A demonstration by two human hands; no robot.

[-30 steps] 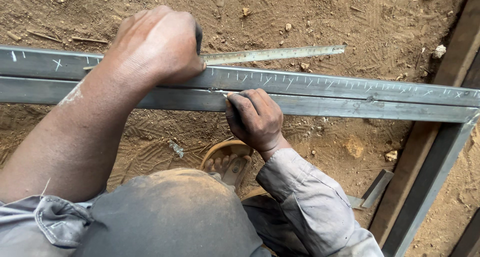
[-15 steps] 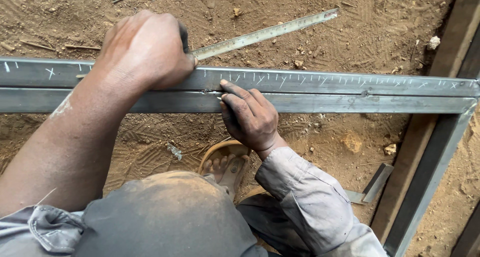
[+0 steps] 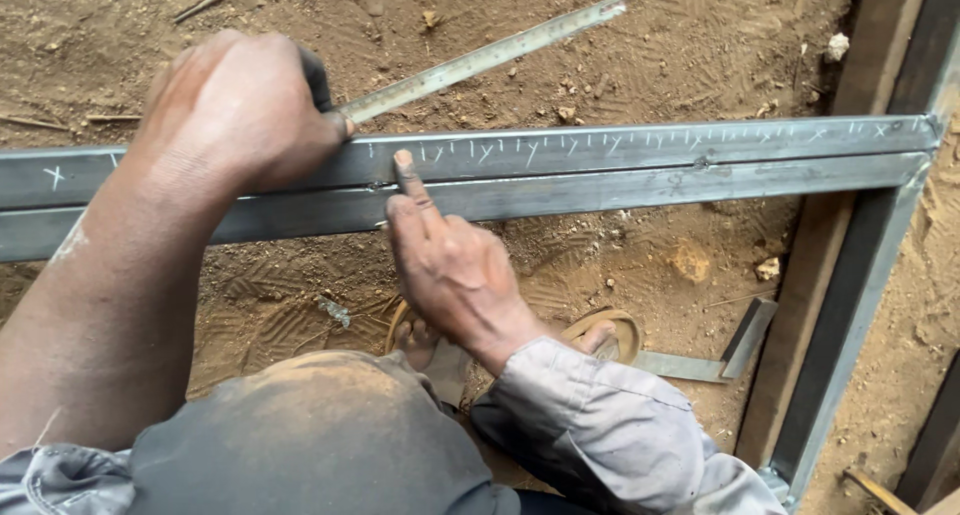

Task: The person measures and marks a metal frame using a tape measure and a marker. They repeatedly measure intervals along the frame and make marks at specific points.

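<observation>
A long grey steel bar (image 3: 640,170) with a row of white chalk ticks along its top lies across the sandy ground. My left hand (image 3: 235,110) rests on the bar's left part, gripping the dark end of a steel ruler (image 3: 480,60) that angles up to the right over the dirt. My right hand (image 3: 455,270) comes from below in a grey sleeve. Its index finger is stretched out with the tip on the bar beside the first chalk ticks. The other fingers are curled, and what lies under them is hidden.
The bar meets a steel side member (image 3: 850,315) at a corner on the right, beside a wooden plank (image 3: 800,305). A metal try square (image 3: 700,363) lies on the dirt below. My sandalled foot (image 3: 430,350) and dark-clothed knee (image 3: 320,435) fill the lower middle.
The ruler's far end has swung upward, so it now angles away from the bar. My right hand has uncurled its index finger onto the bar and shifted slightly left.
</observation>
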